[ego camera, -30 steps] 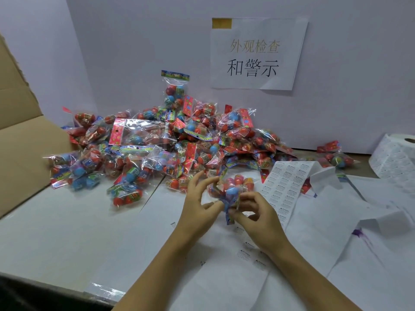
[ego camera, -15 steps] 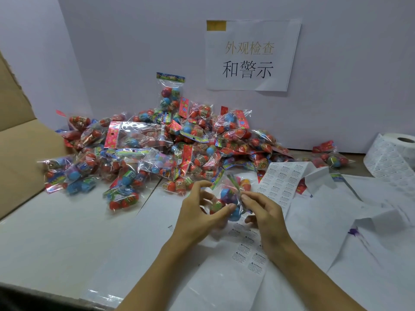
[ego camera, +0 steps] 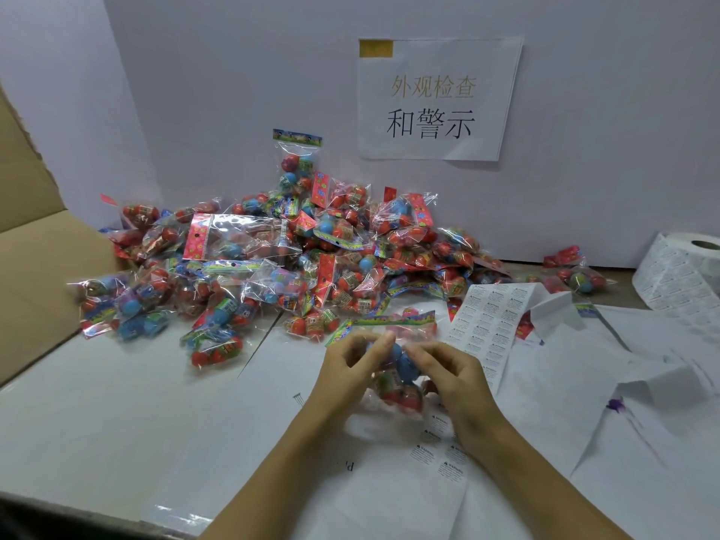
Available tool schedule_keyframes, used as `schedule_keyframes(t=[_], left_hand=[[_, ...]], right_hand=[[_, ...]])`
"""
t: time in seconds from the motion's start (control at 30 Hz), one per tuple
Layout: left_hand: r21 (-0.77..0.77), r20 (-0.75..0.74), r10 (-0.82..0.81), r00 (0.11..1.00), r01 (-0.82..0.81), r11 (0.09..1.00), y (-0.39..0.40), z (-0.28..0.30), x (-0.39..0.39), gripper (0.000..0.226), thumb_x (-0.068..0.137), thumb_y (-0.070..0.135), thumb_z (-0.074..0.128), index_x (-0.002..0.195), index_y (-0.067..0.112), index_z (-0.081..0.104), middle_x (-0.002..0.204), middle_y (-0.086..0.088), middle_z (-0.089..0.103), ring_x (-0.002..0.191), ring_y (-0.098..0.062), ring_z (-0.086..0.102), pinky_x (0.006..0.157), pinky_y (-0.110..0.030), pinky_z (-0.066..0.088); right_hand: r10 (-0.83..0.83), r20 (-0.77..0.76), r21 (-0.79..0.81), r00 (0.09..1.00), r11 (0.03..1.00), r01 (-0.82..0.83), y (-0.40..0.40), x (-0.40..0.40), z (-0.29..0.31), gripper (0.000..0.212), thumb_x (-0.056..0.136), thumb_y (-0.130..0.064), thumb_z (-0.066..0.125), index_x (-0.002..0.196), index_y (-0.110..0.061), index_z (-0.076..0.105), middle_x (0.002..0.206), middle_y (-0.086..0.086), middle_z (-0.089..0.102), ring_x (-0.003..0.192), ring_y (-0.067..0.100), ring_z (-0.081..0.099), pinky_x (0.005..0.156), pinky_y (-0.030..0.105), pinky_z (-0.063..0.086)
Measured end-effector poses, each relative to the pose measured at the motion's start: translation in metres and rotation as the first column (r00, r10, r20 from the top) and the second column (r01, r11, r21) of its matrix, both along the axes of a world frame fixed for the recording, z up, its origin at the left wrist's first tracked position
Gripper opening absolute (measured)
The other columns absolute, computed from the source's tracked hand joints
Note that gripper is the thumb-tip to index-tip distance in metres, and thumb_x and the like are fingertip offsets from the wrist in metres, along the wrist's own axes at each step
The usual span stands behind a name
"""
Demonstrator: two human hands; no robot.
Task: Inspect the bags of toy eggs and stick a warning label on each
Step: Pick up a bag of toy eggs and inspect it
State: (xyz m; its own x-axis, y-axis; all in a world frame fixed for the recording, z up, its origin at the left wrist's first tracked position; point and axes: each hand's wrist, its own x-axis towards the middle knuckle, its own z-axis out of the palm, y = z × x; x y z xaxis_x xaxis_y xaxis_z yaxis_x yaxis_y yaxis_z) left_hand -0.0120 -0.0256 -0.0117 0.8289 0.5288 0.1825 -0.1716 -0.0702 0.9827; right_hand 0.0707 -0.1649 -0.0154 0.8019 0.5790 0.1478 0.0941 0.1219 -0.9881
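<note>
We see pale lavender-grey partition wall (ego camera: 584, 150) closing off back of workspace, second panel (ego camera: 66, 111) of same colour meeting it at left corner. White paper notice (ego camera: 438, 99) with printed Chinese characters hangs on back wall, strip of yellow-brown tape (ego camera: 375, 48) at its top left corner. Flat white tabletop (ego camera: 97, 415) runs below. Brown corrugated cardboard flap (ego camera: 35, 267) leans at left edge. We note soft, even light, no hard shadows.
</note>
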Motion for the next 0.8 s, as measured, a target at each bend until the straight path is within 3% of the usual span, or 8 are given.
schedule_keyframes(t=[0.1,0.2,0.33,0.47,0.57,0.7,0.8], left_hand=[[0.0,-0.008,-0.02,1.0,0.02,1.0,0.0007,0.0008,0.0,0.019,0.084,0.044,0.071,0.076,0.03,0.08,0.08,-0.001,0.075,0.081,-0.016,0.072,0.073,-0.038,0.059],[-0.071,-0.019,-0.042,0.999,0.041,0.997,0.0018,0.0016,-0.0004,0.019,0.083,0.042,0.08,0.077,0.023,0.082,0.08,-0.003,0.076,0.082,-0.016,0.074,0.075,-0.032,0.062],[-0.13,0.006,-0.052,0.999,0.052,0.99,0.0045,-0.0008,0.0,0.034,0.078,0.036,0.075,0.08,0.002,0.079,0.078,-0.016,0.071,0.073,-0.021,0.069,0.071,-0.032,0.062],[-0.062,-0.003,-0.055,0.998,0.055,0.997,0.0062,-0.0034,-0.0014,0.033,0.081,0.039,0.074,0.078,0.006,0.08,0.072,-0.011,0.072,0.067,-0.016,0.068,0.064,-0.026,0.059],[-0.036,-0.002,-0.058,0.998,0.058,0.998,0.0052,-0.0057,0.0006,0.035,0.083,0.043,0.073,0.08,0.009,0.08,0.077,-0.017,0.073,0.069,-0.019,0.068,0.065,-0.029,0.06],[-0.044,-0.015,-0.074,0.997,0.073,0.996,0.0017,-0.0071,0.0022,0.035,0.086,0.046,0.073,0.079,0.012,0.079,0.073,-0.007,0.071,0.07,-0.016,0.068,0.067,-0.03,0.059],[-0.096,-0.067,-0.167,0.984,0.16,0.982,0.0015,-0.0053,0.0005,0.039,0.084,0.055,0.077,0.081,0.016,0.077,0.075,0.0,0.071,0.074,-0.012,0.068,0.069,-0.028,0.058]], right_hand=[[-0.004,-0.037,0.001,0.999,1.0,0.004,-0.0014,0.0012,0.0004,0.031,0.077,-0.046,0.071,0.093,-0.021,0.08,0.09,0.007,0.076,0.085,0.024,0.069,0.071,0.042,0.051],[-0.009,-0.051,-0.01,0.999,1.0,0.008,-0.0022,0.0025,0.0013,0.031,0.075,-0.048,0.071,0.092,-0.024,0.08,0.088,0.003,0.075,0.084,0.021,0.068,0.072,0.043,0.052],[0.07,-0.033,-0.074,0.997,0.995,-0.072,-0.0025,0.0013,0.0014,0.034,0.076,-0.054,0.071,0.094,-0.027,0.08,0.091,0.001,0.076,0.08,0.009,0.068,0.064,0.024,0.051],[0.1,-0.072,-0.133,0.992,0.985,-0.109,-0.0016,0.0024,0.0011,0.042,0.077,-0.056,0.071,0.089,-0.017,0.081,0.089,0.01,0.077,0.081,0.021,0.069,0.068,0.033,0.05],[0.05,-0.089,-0.098,0.995,0.993,-0.059,-0.0013,0.0035,0.0009,0.043,0.076,-0.055,0.076,0.084,-0.013,0.081,0.081,0.011,0.074,0.067,0.023,0.055,0.055,0.026,0.043],[-0.035,-0.151,-0.09,0.988,0.996,0.022,0.0001,0.005,-0.0011,0.024,0.083,-0.036,0.076,0.081,-0.013,0.08,0.082,0.012,0.074,0.074,0.021,0.062,0.064,0.032,0.05],[-0.09,-0.213,-0.031,0.973,0.996,0.085,-0.0008,0.0077,-0.0006,0.012,0.083,-0.019,0.076,0.08,-0.009,0.08,0.086,0.02,0.073,0.078,0.033,0.068,0.068,0.042,0.059]])
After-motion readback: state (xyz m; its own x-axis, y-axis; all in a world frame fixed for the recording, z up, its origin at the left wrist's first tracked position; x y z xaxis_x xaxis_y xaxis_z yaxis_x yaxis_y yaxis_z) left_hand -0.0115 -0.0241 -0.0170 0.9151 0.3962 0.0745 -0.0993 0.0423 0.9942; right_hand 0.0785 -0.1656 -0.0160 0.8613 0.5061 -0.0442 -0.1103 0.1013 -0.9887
